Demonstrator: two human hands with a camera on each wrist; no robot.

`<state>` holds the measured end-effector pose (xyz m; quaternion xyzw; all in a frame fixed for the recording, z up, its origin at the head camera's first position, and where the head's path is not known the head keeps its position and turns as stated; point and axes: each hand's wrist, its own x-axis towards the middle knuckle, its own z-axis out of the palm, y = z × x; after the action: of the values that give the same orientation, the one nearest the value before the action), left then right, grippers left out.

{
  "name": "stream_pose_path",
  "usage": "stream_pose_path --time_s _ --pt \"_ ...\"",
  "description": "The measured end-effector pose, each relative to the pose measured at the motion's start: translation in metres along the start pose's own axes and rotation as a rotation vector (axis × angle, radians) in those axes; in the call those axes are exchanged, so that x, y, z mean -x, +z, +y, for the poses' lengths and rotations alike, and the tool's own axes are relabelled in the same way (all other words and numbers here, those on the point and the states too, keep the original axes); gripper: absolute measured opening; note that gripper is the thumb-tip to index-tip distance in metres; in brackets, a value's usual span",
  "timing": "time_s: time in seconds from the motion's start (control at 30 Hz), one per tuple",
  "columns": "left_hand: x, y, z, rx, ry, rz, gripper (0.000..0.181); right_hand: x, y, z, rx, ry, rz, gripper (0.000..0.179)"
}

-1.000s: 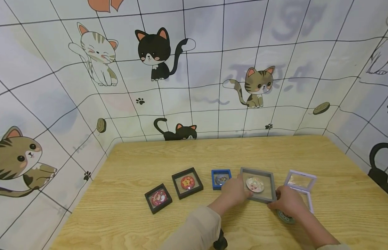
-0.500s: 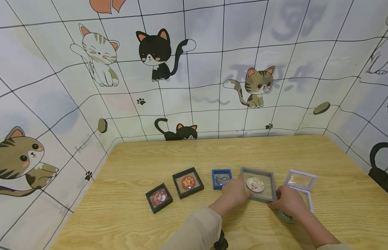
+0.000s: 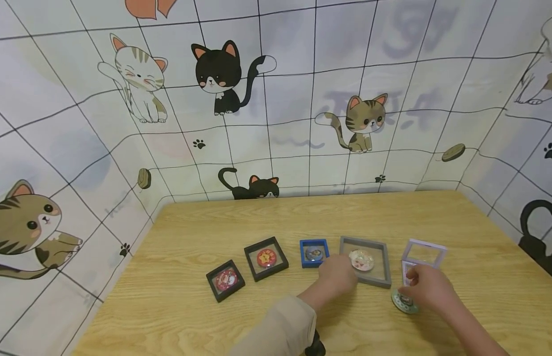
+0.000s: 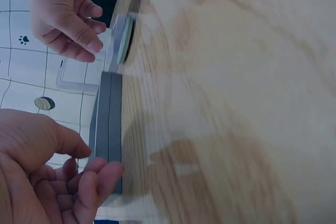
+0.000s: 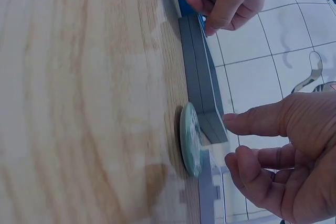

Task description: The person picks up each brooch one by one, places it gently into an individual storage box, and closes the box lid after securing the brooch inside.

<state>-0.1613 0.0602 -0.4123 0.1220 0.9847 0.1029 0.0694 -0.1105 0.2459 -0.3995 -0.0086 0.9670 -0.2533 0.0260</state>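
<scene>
A grey display frame [image 3: 382, 264] lies on the table with a pale round badge [image 3: 361, 260] inside. My left hand [image 3: 338, 275] is at its lower left corner, fingers loosely bent and holding nothing; thumb and fingertips overlap the frame's edge in the left wrist view. My right hand [image 3: 429, 289] hovers right of the frame, above a green round badge [image 3: 401, 302]. In the right wrist view, its thumb and bent fingers are apart with nothing between them, and the green badge [image 5: 191, 140] lies on the wood. A lilac display frame [image 3: 425, 243] stands opened behind, partly hidden by this hand.
Left of the hands lie a blue frame [image 3: 303, 254] and two black frames [image 3: 258, 244] [image 3: 219, 289], each holding a round badge. A small black object [image 3: 316, 344] is at the front by the left sleeve. A cat-print wall covering [image 3: 294, 143] rises behind the table.
My right hand has left the grey frame's right edge and shifted slightly right, over the green badge. My left hand has loosened from the frame's lower left edge. The grey frame stays in place.
</scene>
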Motion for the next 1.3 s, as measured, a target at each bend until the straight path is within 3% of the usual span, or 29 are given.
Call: stream_pose_path --time_s 0.2,0.37,0.47,0.8,1.3 --pt "0.010 0.003 0.007 0.083 0.172 -0.016 0.045 0.011 -0.003 0.013 0.003 0.050 -0.021 0.030" --pt "0.017 0.011 0.019 0.129 0.232 -0.049 0.054 0.019 0.004 0.017 -0.035 0.119 -0.044 0.019" --pt "0.021 0.016 0.026 0.164 0.238 -0.069 0.054 0.022 0.010 0.018 -0.067 0.148 -0.050 0.022" --pt "0.027 0.024 0.050 0.105 0.165 -0.088 0.039 0.024 0.019 0.018 -0.125 0.168 -0.037 0.023" --pt "0.025 0.032 0.056 0.084 0.157 -0.075 0.023 0.024 0.017 0.017 -0.109 0.136 -0.003 0.024"
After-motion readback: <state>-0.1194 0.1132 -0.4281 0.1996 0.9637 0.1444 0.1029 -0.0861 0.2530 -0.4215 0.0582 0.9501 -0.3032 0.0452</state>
